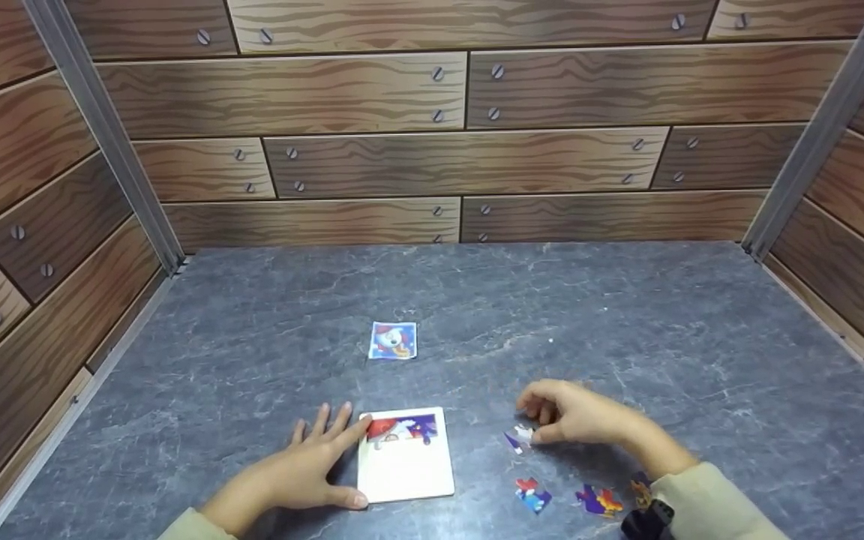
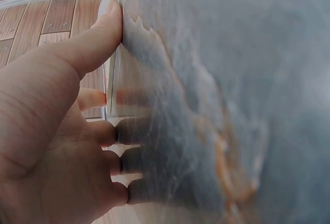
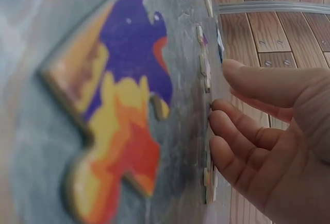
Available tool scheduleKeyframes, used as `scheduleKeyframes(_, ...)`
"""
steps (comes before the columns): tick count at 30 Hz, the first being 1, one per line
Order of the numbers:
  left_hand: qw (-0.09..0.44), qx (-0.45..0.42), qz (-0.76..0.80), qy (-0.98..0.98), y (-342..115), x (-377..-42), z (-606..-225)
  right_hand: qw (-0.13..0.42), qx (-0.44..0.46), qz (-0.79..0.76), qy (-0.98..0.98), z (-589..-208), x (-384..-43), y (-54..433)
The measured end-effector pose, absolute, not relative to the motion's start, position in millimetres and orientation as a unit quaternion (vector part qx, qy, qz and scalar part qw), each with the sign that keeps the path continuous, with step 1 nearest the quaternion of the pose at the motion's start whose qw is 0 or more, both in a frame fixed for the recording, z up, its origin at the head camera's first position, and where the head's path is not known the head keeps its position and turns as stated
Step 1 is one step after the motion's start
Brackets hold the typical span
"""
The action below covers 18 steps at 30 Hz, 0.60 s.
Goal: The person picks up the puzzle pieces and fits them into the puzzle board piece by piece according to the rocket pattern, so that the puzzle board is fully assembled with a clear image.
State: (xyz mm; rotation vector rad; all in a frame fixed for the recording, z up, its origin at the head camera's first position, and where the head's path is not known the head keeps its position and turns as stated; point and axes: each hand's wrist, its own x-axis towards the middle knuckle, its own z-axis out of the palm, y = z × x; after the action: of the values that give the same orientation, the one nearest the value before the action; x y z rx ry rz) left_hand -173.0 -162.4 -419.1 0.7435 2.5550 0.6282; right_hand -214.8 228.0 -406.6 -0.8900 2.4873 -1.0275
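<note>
A white square puzzle tray (image 1: 406,472) lies on the table, with joined red, white and purple pieces (image 1: 402,429) along its far edge. My left hand (image 1: 304,469) rests at the tray's left side, fingers spread, index fingertip on the far left corner and thumb on the near left corner. My right hand (image 1: 578,412) is low over the table, fingers loosely bent, its thumb tip right at a white and purple puzzle piece (image 1: 518,439). In the right wrist view the thumb and fingers stand apart, and a purple, yellow and orange piece (image 3: 126,95) lies close to the camera.
Nearer the front lie a red and blue piece (image 1: 532,495) and a purple and orange piece (image 1: 598,500). Another orange piece (image 1: 640,491) is partly hidden by the right sleeve (image 1: 709,502). A small picture card (image 1: 393,340) lies beyond the tray. Wood-patterned walls (image 1: 372,165) enclose the table.
</note>
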Motion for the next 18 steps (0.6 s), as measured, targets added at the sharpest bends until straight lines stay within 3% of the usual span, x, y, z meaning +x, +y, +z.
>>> scheduleKeyframes(4,0.197,0.276,0.228,0.913,-161.8,-171.8,-418.7,0.133,-0.33,-0.33,0.875,-407.8,-214.5,225.5)
scheduleKeyframes(18,0.212,0.26,0.224,0.915,-162.9,-174.5,-419.9,0.142,-0.334,-0.299,0.883,-408.3,-214.8,220.4)
